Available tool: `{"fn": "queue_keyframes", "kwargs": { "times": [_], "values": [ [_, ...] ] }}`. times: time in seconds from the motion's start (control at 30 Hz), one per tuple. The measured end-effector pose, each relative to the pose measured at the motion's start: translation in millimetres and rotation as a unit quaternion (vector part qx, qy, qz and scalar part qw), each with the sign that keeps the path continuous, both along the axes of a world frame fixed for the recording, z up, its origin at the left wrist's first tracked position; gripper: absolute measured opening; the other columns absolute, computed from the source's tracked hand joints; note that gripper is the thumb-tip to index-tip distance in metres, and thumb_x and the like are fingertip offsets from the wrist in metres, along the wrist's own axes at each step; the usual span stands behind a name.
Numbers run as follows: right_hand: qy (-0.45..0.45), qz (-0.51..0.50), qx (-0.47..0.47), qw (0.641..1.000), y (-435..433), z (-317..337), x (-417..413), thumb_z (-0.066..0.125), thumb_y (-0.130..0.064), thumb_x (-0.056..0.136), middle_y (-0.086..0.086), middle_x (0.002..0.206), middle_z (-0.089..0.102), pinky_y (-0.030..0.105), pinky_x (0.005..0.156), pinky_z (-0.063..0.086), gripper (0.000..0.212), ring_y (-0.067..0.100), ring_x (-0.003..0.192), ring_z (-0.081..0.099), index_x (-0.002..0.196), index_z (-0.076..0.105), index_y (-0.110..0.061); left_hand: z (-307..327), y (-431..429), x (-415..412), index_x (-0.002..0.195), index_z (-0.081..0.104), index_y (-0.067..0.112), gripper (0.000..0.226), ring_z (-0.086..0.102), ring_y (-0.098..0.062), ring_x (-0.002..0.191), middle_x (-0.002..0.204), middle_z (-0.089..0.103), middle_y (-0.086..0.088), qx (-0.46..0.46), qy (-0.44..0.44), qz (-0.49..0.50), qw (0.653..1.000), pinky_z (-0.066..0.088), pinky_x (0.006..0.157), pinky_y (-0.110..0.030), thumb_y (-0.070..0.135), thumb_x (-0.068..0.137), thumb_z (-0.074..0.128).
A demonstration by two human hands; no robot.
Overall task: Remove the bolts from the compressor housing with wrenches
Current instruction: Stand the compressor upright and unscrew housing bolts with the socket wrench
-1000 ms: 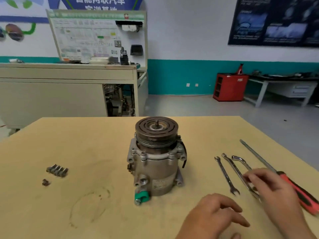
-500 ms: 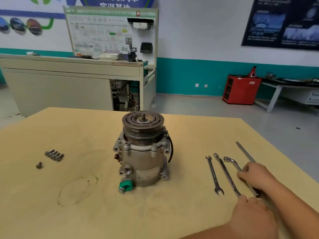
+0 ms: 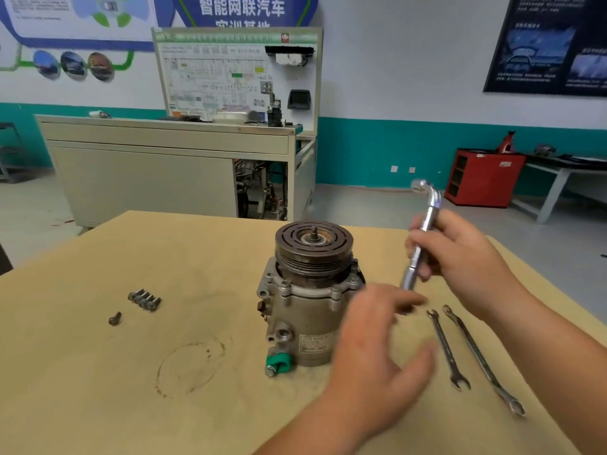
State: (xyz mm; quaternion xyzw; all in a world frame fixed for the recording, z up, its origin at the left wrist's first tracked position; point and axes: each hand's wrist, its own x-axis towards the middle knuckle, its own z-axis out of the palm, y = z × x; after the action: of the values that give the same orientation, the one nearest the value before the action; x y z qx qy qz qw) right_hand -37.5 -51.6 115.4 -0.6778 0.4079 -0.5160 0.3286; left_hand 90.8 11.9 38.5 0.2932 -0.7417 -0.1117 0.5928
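Compressor (image 3: 305, 300) stands upright mid-worktop (image 3: 98, 372), pulley (image 3: 313, 246) on top, green-capped port low at the front.
- Cast metal body. Judged heavy and rigid, so it won't crush. It could twist or skid on the smooth board once torque goes on.
- Best hold is likely around the barrel below the flange, or pressing down on the pulley rim. Keep clear of the ports.

Flange bolts (image 3: 285, 285) sit in a ring under the pulley, heads up. At least a few are seated. The far side is hidden.
- They are small steel heads, and access is tight beside the pulley.
- Risk: a socket not fully seated may slip and round a head.

Loose bolts (image 3: 144, 298) lie in a cluster well left of the compressor, with one more apart, nearer the front.

Right hand (image 3: 460, 257):
- It is raised over the worktop, right of the compressor.
- Fingers are curled round the shaft of an L-shaped socket wrench (image 3: 430, 208).
- The bent end points up, and the straight socket end hangs down below the fist, clear of the bolts.
- The wrench is polished steel, stiff and likely slick, so it wants a firm grip.

Left hand (image 3: 377, 349):
- It is open, with fingers spread and thumb out, holding nothing.
- It hovers at the compressor's right flank. It is blurred, so I cannot tell whether it touches the housing.
- Judged to be going in to steady the body.

Two flat wrenches (image 3: 448, 349) lie side by side on the worktop, right of the left hand, untouched.
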Motion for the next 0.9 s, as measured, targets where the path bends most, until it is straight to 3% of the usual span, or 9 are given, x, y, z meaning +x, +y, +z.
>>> {"fn": "queue_keyframes", "kwargs": {
  "times": [0.07, 0.13, 0.27, 0.4, 0.47, 0.77, 0.9],
  "values": [
    [0.011, 0.063, -0.038, 0.997, 4, 14, 37, 0.049, -0.007, 0.093, 0.001, 0.061, 0.056, 0.019, 0.044, 0.044, 0.015, 0.010, 0.042, 0.052, 0.081, 0.051, -0.018, 12, -8, 44, 0.106, 0.055, 0.024, 0.027, 0.050, -0.001, 0.088, 0.098, 0.053, 0.009, -0.011, 0.085, 0.058, 0.995, 0.039, 0.076, -0.012, 0.022, 0.080, 0.061],
    [0.076, 0.073, -0.099, 0.990, 2, 23, 71, 0.051, -0.015, 0.092, -0.003, 0.060, 0.058, 0.019, 0.047, 0.047, 0.011, 0.008, 0.045, 0.058, 0.083, 0.050, -0.020, 25, -21, 82, 0.107, 0.053, 0.029, 0.029, 0.055, -0.001, 0.088, 0.099, 0.058, 0.011, 0.027, 0.121, 0.095, 0.988, 0.042, 0.072, -0.013, 0.019, 0.082, 0.066],
    [0.189, 0.035, -0.176, 0.965, -12, 30, 118, 0.052, -0.026, 0.093, -0.004, 0.064, 0.059, 0.023, 0.053, 0.049, 0.013, 0.005, 0.051, 0.062, 0.085, 0.049, -0.016, 33, -47, 127, 0.095, 0.062, 0.036, 0.026, 0.059, 0.006, 0.085, 0.086, 0.067, 0.023, 0.102, 0.078, 0.132, 0.983, 0.038, 0.065, -0.006, 0.013, 0.085, 0.069],
    [0.252, 0.006, -0.181, 0.951, -24, 22, 133, 0.053, -0.029, 0.093, 0.008, 0.073, 0.063, 0.044, 0.067, 0.052, 0.021, 0.025, 0.067, 0.064, 0.089, 0.052, -0.009, 26, -59, 140, 0.091, 0.062, 0.042, 0.026, 0.059, 0.003, 0.084, 0.084, 0.067, 0.025, 0.122, 0.059, 0.138, 0.981, 0.037, 0.064, -0.007, 0.017, 0.087, 0.068],
    [0.255, 0.001, -0.176, 0.951, -26, 19, 134, 0.053, -0.030, 0.093, 0.009, 0.074, 0.063, 0.046, 0.068, 0.052, 0.021, 0.026, 0.068, 0.063, 0.090, 0.052, -0.009, 24, -61, 140, 0.090, 0.061, 0.044, 0.026, 0.057, 0.002, 0.085, 0.085, 0.066, 0.027, 0.125, 0.045, 0.136, 0.982, 0.036, 0.064, -0.008, 0.019, 0.087, 0.067],
    [0.249, 0.000, -0.156, 0.956, -29, 15, 126, 0.056, -0.031, 0.091, 0.005, 0.073, 0.065, 0.042, 0.066, 0.054, 0.017, 0.015, 0.062, 0.065, 0.087, 0.051, -0.014, 16, -64, 133, 0.091, 0.061, 0.042, 0.024, 0.052, 0.009, 0.085, 0.087, 0.063, 0.020, 0.103, 0.052, 0.103, 0.988, 0.034, 0.066, -0.007, 0.019, 0.087, 0.067],
    [0.218, 0.030, -0.119, 0.968, -33, 16, 122, 0.062, -0.030, 0.088, 0.000, 0.065, 0.066, 0.016, 0.048, 0.049, 0.018, 0.004, 0.051, 0.064, 0.080, 0.049, -0.021, 11, -65, 131, 0.093, 0.060, 0.044, 0.018, 0.053, 0.003, 0.086, 0.084, 0.063, 0.021, 0.088, 0.063, 0.096, 0.989, 0.036, 0.067, -0.015, 0.030, 0.082, 0.063]
  ]
}}
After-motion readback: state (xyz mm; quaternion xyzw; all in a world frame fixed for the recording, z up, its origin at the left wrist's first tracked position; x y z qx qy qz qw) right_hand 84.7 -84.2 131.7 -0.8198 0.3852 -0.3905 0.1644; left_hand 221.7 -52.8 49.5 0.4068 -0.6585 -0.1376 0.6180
